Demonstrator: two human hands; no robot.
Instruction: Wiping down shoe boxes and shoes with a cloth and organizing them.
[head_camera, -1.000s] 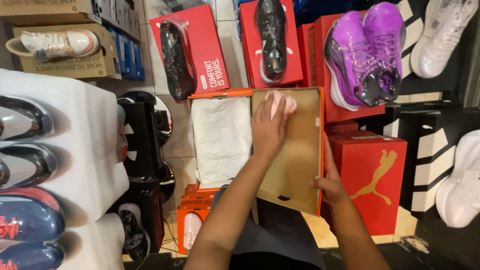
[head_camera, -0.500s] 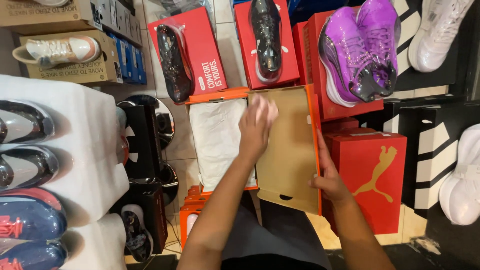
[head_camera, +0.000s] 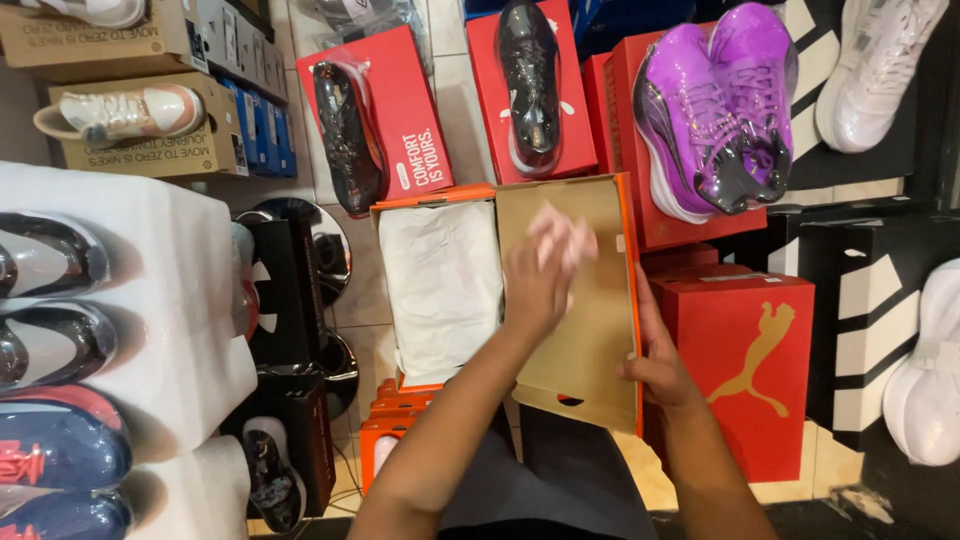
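Two hands at an open orange cardboard shoebox (head_camera: 440, 198): left hand (head_camera: 540, 275) spread, blurred, over its brown lid (head_camera: 590, 340); right hand (head_camera: 655, 365) gripped the lid's edge.

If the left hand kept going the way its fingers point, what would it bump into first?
Probably the far edge of the open lid it hovers over, then the red box under the purple shoes. The left hand is blurred, so depth is uncertain.

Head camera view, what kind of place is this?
Most likely a shoe shop or its stockroom: single shoes such as a purple pair sit displayed on stacked red boxes, and an open orange shoebox holds white tissue paper.
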